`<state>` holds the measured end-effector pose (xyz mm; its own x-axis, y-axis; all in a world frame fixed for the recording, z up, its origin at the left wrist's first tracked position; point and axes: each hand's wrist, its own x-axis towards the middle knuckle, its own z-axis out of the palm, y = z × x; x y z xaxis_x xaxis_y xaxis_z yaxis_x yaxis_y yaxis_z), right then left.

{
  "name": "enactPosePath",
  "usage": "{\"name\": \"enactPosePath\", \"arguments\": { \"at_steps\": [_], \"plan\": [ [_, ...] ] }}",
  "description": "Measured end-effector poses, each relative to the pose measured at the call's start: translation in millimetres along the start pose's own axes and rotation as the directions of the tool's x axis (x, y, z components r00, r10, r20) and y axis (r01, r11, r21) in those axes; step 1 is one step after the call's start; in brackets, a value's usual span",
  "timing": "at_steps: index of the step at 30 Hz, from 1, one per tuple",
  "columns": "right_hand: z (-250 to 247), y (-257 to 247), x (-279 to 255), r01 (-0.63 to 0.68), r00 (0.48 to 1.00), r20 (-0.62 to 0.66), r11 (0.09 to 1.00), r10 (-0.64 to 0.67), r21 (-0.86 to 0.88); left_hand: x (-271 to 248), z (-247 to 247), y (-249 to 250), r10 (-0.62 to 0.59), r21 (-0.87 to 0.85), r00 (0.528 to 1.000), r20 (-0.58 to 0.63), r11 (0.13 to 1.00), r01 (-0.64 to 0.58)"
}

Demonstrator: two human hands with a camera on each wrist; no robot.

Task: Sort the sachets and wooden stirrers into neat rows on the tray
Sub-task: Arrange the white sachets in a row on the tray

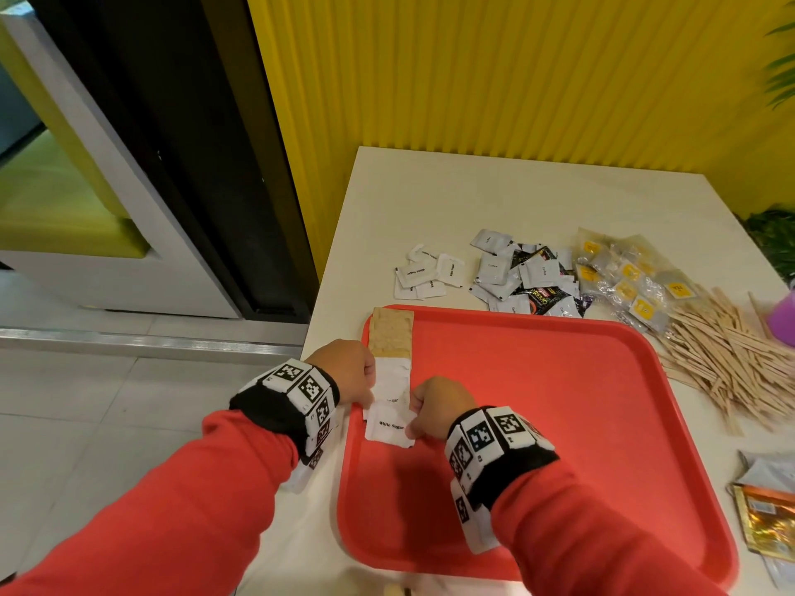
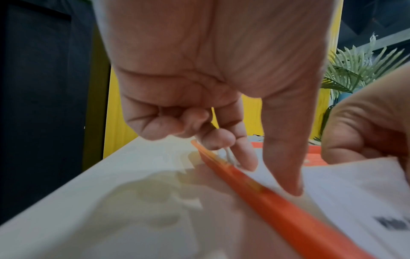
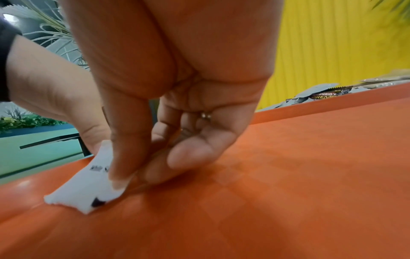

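Note:
A red tray (image 1: pixel 559 402) lies on the white table. Down its left edge runs a row of sachets: brown ones (image 1: pixel 390 337) at the far end, then white ones (image 1: pixel 395 378), then a "White Sugar" sachet (image 1: pixel 387 428) nearest me. My right hand (image 1: pixel 415 419) pinches that sachet's right edge (image 3: pixel 84 189) between thumb and forefinger (image 3: pixel 137 177). My left hand (image 1: pixel 363 380) is at the row's left side by the tray rim (image 2: pixel 288 215). Its straight thumb and forefinger (image 2: pixel 272 178) press down on white sachets (image 2: pixel 355 201), and its other fingers are curled.
Beyond the tray lie loose piles: white sugar sachets (image 1: pixel 426 271), coffee sachets (image 1: pixel 525 277), tea bags (image 1: pixel 628 281) and wooden stirrers (image 1: pixel 722 363). A purple cup (image 1: pixel 785 316) stands far right and gold packets (image 1: pixel 765 518) lie near right. The table's left edge drops to the floor.

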<state>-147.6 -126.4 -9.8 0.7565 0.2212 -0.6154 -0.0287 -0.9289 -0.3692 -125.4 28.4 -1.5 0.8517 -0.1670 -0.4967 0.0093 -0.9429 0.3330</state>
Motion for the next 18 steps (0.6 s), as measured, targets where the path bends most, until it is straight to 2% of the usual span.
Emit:
{"name": "enactPosePath", "arguments": {
  "at_steps": [4,12,18],
  "plan": [
    [5.0,-1.4,5.0,-0.001,0.999,-0.052,1.000,0.002,0.016,2.9,4.1,3.0,0.009,0.077,1.000,-0.006,0.997,-0.009],
    [7.0,-4.3,10.1,-0.033,0.985,-0.162,0.993,0.051,0.113,2.7,0.7,-0.8,-0.003,0.077,0.996,-0.093,0.997,0.010],
    [4.6,-3.5,6.8,-0.042,0.984,-0.168,0.991,0.064,0.128,3.5,-0.4,1.8,-0.003,0.119,0.998,-0.066,0.993,0.011]
  ]
}}
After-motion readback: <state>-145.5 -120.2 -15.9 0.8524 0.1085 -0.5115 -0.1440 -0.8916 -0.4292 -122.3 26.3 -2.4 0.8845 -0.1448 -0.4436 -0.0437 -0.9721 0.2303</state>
